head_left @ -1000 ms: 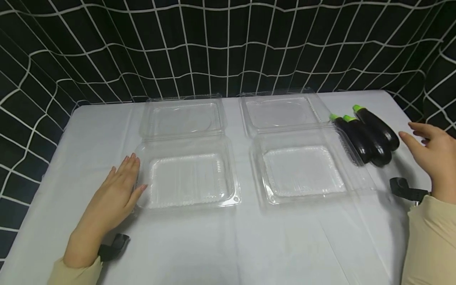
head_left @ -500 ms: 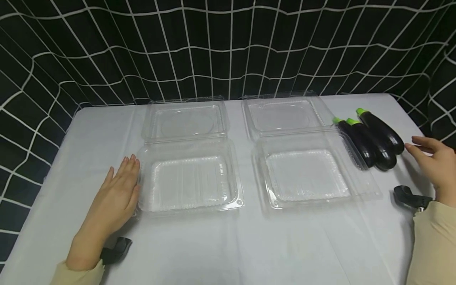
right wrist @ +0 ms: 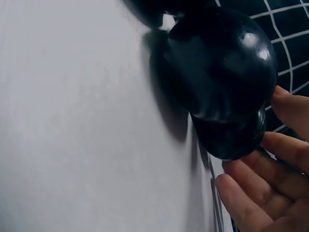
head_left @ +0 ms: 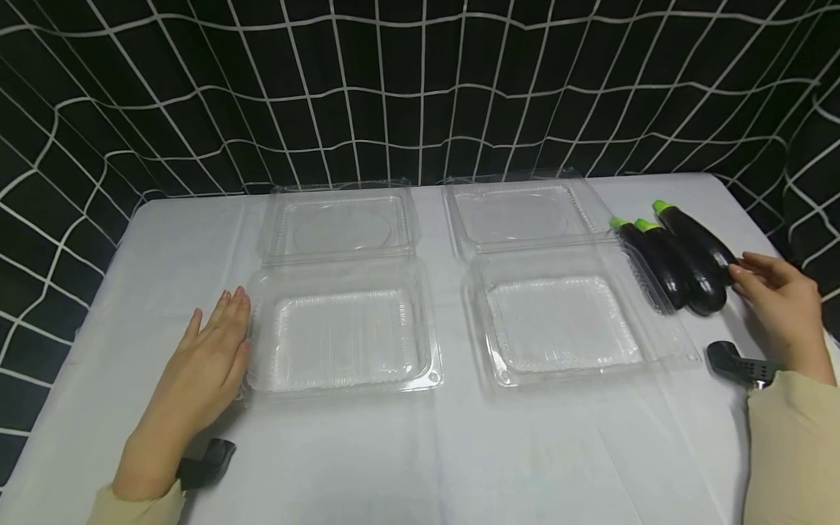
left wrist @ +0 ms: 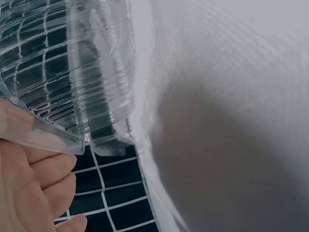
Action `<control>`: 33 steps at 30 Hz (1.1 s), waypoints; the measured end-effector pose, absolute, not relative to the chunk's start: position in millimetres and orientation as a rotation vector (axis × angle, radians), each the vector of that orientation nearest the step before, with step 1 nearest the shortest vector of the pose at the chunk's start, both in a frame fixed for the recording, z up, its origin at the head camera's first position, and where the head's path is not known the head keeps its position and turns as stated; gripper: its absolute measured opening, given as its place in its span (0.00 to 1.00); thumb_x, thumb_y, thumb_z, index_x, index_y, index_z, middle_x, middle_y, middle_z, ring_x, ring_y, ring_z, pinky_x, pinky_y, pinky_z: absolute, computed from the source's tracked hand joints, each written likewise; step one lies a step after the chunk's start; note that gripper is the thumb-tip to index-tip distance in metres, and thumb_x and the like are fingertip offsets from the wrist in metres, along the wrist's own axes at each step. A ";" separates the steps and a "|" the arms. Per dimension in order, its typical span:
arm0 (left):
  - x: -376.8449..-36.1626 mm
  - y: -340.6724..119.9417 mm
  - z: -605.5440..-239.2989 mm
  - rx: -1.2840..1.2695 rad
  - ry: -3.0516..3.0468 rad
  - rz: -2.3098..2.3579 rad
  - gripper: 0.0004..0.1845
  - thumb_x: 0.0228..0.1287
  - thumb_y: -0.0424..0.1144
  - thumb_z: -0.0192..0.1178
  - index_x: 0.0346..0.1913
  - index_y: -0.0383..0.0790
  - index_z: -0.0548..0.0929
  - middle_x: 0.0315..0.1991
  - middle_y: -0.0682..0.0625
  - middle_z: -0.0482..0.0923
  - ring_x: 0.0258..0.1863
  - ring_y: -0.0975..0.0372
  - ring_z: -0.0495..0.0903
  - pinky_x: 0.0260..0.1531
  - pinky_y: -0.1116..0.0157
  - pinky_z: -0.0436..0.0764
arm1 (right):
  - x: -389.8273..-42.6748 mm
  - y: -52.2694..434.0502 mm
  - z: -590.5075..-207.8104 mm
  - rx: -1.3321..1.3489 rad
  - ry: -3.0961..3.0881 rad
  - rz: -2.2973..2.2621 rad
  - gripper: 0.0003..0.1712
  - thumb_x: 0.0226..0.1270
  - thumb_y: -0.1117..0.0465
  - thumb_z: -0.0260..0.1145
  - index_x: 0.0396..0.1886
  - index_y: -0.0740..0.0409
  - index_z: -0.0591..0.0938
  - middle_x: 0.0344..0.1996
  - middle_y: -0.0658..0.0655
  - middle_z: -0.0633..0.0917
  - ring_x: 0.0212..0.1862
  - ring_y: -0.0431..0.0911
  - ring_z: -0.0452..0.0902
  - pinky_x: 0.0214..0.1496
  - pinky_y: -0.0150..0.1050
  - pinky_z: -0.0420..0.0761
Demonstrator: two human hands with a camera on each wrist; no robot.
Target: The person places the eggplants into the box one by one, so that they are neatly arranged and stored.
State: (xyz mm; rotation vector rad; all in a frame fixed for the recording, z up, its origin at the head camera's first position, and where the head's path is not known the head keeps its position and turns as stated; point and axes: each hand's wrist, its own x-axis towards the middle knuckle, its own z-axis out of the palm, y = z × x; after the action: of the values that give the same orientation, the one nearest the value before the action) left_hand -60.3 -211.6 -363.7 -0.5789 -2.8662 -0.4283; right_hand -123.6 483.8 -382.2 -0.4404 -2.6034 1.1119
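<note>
Right hand (head_left: 781, 310) at the blunt end of the outermost eggplant (head_left: 697, 237), fingers loosely spread and just touching it, nothing gripped. Three eggplants lie side by side on the surface (head_left: 420, 452), right of the right clamshell box (head_left: 558, 324). Left hand (head_left: 203, 372) flat against the left box (head_left: 341, 335) rim.

Risk, my read: a fingertip-only grab on glossy skin could slip, rolling the neighbours off the right edge.

Wrist view too close; thumb contact I cannot tell.
</note>
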 end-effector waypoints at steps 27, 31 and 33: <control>-62.0 -216.3 -363.9 -0.605 -2.844 -0.439 0.27 0.70 0.36 0.46 0.68 0.23 0.61 0.69 0.34 0.58 0.70 0.46 0.55 0.70 0.47 0.46 | -124.8 488.5 -394.5 -0.486 -2.332 1.502 0.16 0.64 0.68 0.64 0.45 0.43 0.78 0.29 0.30 0.78 0.31 0.23 0.75 0.30 0.15 0.74; -61.5 -216.4 -364.8 -0.599 -2.849 -0.438 0.28 0.70 0.36 0.46 0.68 0.23 0.61 0.69 0.34 0.58 0.70 0.46 0.55 0.69 0.46 0.46 | -123.9 488.3 -395.3 -0.464 -2.214 1.674 0.16 0.63 0.70 0.65 0.40 0.41 0.78 0.30 0.35 0.80 0.31 0.25 0.77 0.31 0.17 0.76; -61.3 -216.7 -365.5 -0.599 -2.852 -0.439 0.28 0.70 0.36 0.46 0.68 0.23 0.61 0.69 0.34 0.58 0.70 0.46 0.55 0.69 0.46 0.46 | -123.1 488.0 -395.6 -0.465 -2.165 1.735 0.15 0.62 0.70 0.65 0.40 0.43 0.79 0.30 0.37 0.81 0.30 0.26 0.78 0.31 0.17 0.76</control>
State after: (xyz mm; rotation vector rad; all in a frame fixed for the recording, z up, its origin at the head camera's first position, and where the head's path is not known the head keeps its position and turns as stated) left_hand -61.3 -216.7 -365.5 -0.5993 -2.8517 -0.4394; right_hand -123.1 488.0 -395.6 -0.4650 -2.1650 1.7346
